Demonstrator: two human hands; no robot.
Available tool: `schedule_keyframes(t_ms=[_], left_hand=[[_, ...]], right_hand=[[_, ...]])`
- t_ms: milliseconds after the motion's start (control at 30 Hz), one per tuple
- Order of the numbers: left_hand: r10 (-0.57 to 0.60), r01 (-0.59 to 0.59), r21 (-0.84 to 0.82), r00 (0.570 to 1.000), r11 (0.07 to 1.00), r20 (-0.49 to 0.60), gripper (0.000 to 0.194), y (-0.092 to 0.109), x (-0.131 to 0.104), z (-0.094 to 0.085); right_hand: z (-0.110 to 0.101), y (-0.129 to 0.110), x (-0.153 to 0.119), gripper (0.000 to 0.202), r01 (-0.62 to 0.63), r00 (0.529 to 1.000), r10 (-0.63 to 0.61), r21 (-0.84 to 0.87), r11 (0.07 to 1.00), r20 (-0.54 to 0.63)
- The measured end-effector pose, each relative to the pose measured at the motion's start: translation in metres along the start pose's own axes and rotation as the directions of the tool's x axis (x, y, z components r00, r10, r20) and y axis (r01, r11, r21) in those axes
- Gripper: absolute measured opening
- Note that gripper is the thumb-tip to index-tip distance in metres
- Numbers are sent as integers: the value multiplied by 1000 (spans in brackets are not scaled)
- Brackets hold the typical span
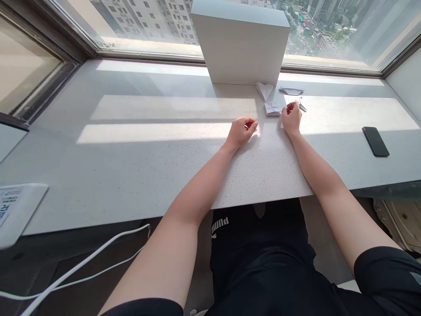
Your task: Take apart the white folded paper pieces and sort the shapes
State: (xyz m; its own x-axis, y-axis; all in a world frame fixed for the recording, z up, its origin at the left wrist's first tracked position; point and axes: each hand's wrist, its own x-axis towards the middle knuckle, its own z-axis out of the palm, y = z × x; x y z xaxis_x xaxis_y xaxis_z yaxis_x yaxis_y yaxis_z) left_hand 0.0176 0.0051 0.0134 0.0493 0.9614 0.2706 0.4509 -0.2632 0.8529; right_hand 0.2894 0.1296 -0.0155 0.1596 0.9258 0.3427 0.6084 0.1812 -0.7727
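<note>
My left hand [242, 131] rests on the speckled white counter [148, 175], its fingers curled with no object visible in them. Farther right, my right hand [291, 117] has its fingers pinched beside a folded white paper [272, 108]; whether it grips anything is hidden. A triangular folded paper [265, 91] leans near the foot of the white box. Behind my right hand lies a flat, boat-like folded paper [291, 91]. Another small folded piece [301, 105] sits just right of my right fingertips.
A tall white box [243, 52] stands against the window. On the right lies a black phone [375, 141]. A white device [19, 210] sits at the left edge, with white cables [95, 255] hanging below the counter.
</note>
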Motion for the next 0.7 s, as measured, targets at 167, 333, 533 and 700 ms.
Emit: schedule_keyframes(t_ms=[167,333,533,700], left_hand=[[-20,20,-24,1000,1000,-7,21,-2,0,-1],[-10,11,-30,999,999,34,18,-10,0,-5],[119,-127,94,989,987,84,23,-12,-2,3],[184,-229,172,952,958,243,24,-14,-2,-3]], right_hand=[[-29,-15,-55,14,131,969,-153,120,984,194],[-39,-35,-76,16,259,834,-285,121,958,472],[-32,-38,-73,19,331,809,-343,112,937,478],[-31,-37,-72,20,369,780,-379,124,921,498]])
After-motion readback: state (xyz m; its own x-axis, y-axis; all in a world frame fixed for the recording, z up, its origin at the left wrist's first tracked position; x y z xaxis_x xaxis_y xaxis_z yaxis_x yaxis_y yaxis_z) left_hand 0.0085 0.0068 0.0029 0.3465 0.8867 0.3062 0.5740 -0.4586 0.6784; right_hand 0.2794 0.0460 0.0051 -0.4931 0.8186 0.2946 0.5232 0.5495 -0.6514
